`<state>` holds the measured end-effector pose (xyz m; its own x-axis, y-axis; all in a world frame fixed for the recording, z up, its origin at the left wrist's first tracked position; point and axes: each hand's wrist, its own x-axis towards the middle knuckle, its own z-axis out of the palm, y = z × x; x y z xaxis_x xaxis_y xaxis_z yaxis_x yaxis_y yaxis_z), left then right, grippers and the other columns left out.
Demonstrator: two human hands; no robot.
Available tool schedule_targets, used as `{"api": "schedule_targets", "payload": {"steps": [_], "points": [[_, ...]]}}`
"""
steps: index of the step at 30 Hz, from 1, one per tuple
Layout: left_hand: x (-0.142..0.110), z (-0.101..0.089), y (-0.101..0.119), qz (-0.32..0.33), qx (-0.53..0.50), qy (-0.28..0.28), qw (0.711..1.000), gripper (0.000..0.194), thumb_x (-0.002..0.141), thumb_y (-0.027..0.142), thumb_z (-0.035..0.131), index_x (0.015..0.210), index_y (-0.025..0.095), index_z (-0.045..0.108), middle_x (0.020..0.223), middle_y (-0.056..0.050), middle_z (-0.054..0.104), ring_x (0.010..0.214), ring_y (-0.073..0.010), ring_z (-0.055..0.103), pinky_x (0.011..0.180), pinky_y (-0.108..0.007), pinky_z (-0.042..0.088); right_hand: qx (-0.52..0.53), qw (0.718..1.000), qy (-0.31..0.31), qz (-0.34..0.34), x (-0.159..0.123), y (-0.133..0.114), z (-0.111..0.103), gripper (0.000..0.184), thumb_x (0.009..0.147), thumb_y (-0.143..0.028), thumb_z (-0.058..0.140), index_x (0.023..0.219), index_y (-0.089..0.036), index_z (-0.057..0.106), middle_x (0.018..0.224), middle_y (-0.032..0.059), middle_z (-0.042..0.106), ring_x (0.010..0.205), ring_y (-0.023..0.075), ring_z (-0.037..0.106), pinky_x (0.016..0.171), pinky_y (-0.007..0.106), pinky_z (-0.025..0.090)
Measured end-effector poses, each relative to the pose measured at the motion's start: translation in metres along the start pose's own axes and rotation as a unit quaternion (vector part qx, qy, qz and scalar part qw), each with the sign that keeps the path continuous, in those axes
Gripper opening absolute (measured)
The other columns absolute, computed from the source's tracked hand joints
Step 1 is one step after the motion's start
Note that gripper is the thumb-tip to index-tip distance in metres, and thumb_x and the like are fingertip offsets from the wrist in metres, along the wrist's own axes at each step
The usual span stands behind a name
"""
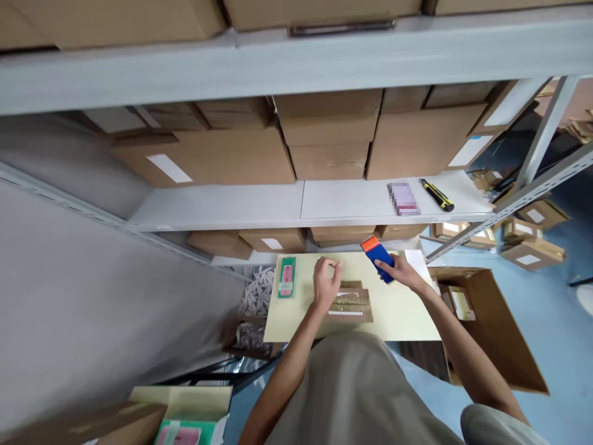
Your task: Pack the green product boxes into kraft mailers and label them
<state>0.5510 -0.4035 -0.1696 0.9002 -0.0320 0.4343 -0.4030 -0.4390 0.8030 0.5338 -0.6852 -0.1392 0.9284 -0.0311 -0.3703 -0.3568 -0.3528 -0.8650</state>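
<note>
A small brown cardboard box (349,306) with shiny tape across its top lies near the table's front edge. Just above its left end is my left hand (327,282), fingers curled in toward the thumb; anything pinched there is too small to make out. My right hand (399,272) grips a flat blue object with an orange end (378,256), tilted, over the right part of the pale yellow table (403,318). Its exact kind does not show. At the table's left lies a green package with a pink item (286,278).
A utility knife (438,195) and a blurred purplish packet (404,199) lie on the white shelf (231,204). Cardboard boxes (328,161) fill the shelves. A large open carton (503,334) stands right; a bin of white pieces (257,292) is left. Another carton (120,423) sits lower left.
</note>
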Motion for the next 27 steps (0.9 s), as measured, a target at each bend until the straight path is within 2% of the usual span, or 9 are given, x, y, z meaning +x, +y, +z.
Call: {"api": "schedule_targets", "payload": {"steps": [2,5,8,11,14,17,21,27], "points": [[0.034,0.004,0.026,0.058,-0.018,-0.003,0.998,0.027,0.116,0.043,0.05,0.101,0.024,0.062,0.098,-0.007,0.07,0.098,-0.0231,0.069,0.095,-0.039,0.057,-0.023,0.996,0.015,-0.086,0.014,-0.041,-0.004,0.057,0.089,-0.073,0.081,0.106,-0.022,0.064,0.09,0.0086,0.08,0.076,0.0252,0.078,0.064,0.032,0.06],[0.079,0.008,0.056,0.127,-0.028,-0.03,0.991,0.028,0.118,0.031,0.041,0.129,0.023,0.066,0.124,-0.012,0.072,0.121,-0.0246,0.069,0.109,-0.042,0.056,-0.135,0.97,0.066,-0.192,0.033,-0.104,-0.006,0.049,0.094,-0.063,0.077,0.117,-0.021,0.066,0.095,0.0078,0.08,0.084,0.0276,0.076,0.074,0.035,0.058],[0.11,0.009,0.068,0.147,-0.008,-0.041,0.988,0.041,0.116,0.024,0.041,0.151,0.023,0.061,0.144,-0.015,0.067,0.14,-0.0267,0.063,0.123,-0.046,0.051,-0.205,0.931,0.132,-0.271,0.052,-0.151,-0.003,0.043,0.1,-0.054,0.072,0.126,-0.02,0.066,0.108,0.0122,0.08,0.097,0.0325,0.077,0.083,0.039,0.058],[0.127,0.009,0.067,0.13,0.005,-0.042,0.991,0.053,0.111,0.021,0.046,0.164,0.024,0.054,0.155,-0.015,0.062,0.148,-0.0281,0.058,0.13,-0.048,0.047,-0.252,0.898,0.167,-0.319,0.069,-0.178,0.002,0.039,0.103,-0.043,0.069,0.131,-0.017,0.066,0.12,0.0175,0.079,0.107,0.036,0.076,0.09,0.042,0.057],[0.133,0.01,0.06,0.105,-0.002,-0.055,0.993,0.062,0.109,0.021,0.049,0.171,0.025,0.047,0.164,-0.015,0.057,0.154,-0.0291,0.055,0.134,-0.049,0.044,-0.302,0.875,0.181,-0.333,0.082,-0.188,0.007,0.039,0.103,-0.035,0.067,0.136,-0.013,0.065,0.124,0.0207,0.08,0.108,0.0386,0.075,0.096,0.046,0.056],[0.133,0.012,0.052,0.091,-0.01,-0.064,0.994,0.065,0.109,0.022,0.05,0.174,0.024,0.045,0.169,-0.015,0.052,0.159,-0.0297,0.051,0.137,-0.049,0.041,-0.337,0.859,0.189,-0.337,0.092,-0.19,0.011,0.034,0.103,-0.03,0.066,0.132,-0.013,0.066,0.122,0.021,0.08,0.107,0.0391,0.074,0.1,0.048,0.054],[0.13,0.016,0.044,0.084,-0.02,-0.079,0.993,0.069,0.107,0.023,0.052,0.175,0.023,0.043,0.174,-0.017,0.048,0.164,-0.0315,0.047,0.139,-0.051,0.038,-0.356,0.854,0.193,-0.326,0.098,-0.185,0.016,0.028,0.103,-0.028,0.065,0.127,-0.014,0.066,0.118,0.0208,0.08,0.106,0.0391,0.074,0.101,0.049,0.053],[0.117,0.027,0.041,0.079,-0.033,-0.09,0.992,0.074,0.105,0.021,0.055,0.178,0.023,0.037,0.174,-0.017,0.047,0.165,-0.0318,0.046,0.14,-0.052,0.037,-0.357,0.85,0.21,-0.327,0.091,-0.167,0.021,0.031,0.106,-0.03,0.061,0.131,-0.012,0.065,0.121,0.0228,0.079,0.109,0.0412,0.072,0.102,0.051,0.052]]}}
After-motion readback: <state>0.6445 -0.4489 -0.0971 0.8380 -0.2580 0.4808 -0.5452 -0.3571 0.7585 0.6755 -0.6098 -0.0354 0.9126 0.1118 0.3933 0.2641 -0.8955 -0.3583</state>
